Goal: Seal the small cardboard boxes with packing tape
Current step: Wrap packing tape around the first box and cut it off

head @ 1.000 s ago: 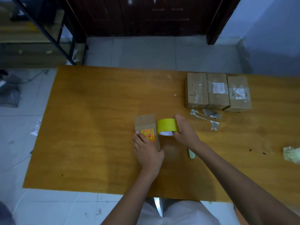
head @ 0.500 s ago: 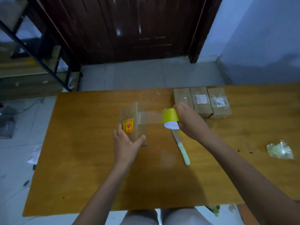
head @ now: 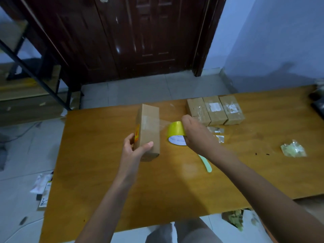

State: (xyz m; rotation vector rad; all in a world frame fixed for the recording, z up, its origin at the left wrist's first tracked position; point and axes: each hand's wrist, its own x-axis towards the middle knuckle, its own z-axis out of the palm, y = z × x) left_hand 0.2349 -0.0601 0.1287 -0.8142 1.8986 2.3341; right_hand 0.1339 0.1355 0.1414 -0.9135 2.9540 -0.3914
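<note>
Two hands work above the table [head: 98, 172]: the left hand [head: 135, 149] grips the lower end of a cardboard box [head: 149, 130], thumb on its front face and fingers round the stickered side, holding it up at about ten o'clock from the table's middle. The right hand [head: 194, 135] curls round the yellow tape roll [head: 175, 130] at three o'clock from the box, a clear strip seemingly stretching between them. Three boxes [head: 214, 112] sit at one o'clock, a green-handled knife [head: 206, 164] below the roll.

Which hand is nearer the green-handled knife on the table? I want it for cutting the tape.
Right. The right hand holds the tape roll just above the knife; the left hand grips the box farther left.
</note>
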